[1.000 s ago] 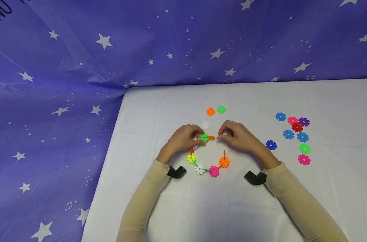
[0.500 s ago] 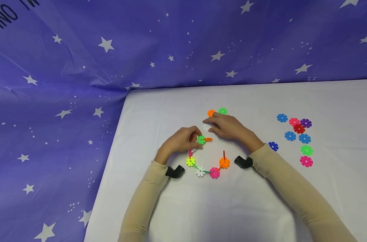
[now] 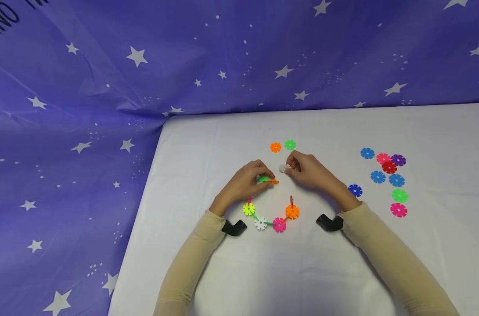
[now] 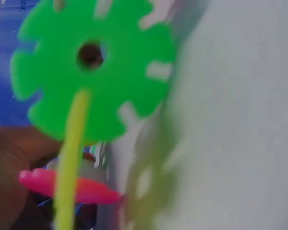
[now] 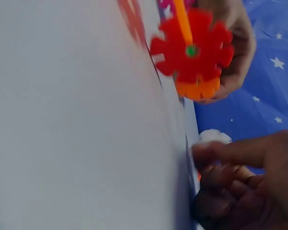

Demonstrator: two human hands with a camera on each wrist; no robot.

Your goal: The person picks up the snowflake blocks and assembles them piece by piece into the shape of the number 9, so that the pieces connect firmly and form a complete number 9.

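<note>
My left fingers [image 3: 268,169] were closed round the green-and-orange end of a curved chain of multicoloured slotted plastic discs [image 3: 276,225]. Right fingers [image 3: 299,156] pinched a white slotted plastic disc [image 3: 283,168] by its rim, near that end. Reckoned squared slots and light pressure best.

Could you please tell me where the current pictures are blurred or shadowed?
Left wrist view: the near green notched plastic disc is blurred, with an olive shadow on the white fabric tablecloth; right wrist view: the red notched plastic disc is slightly blurred, and a reddish patch tints the tablecloth; head view: soft shadows edge the beige fabric sleeves.
</note>
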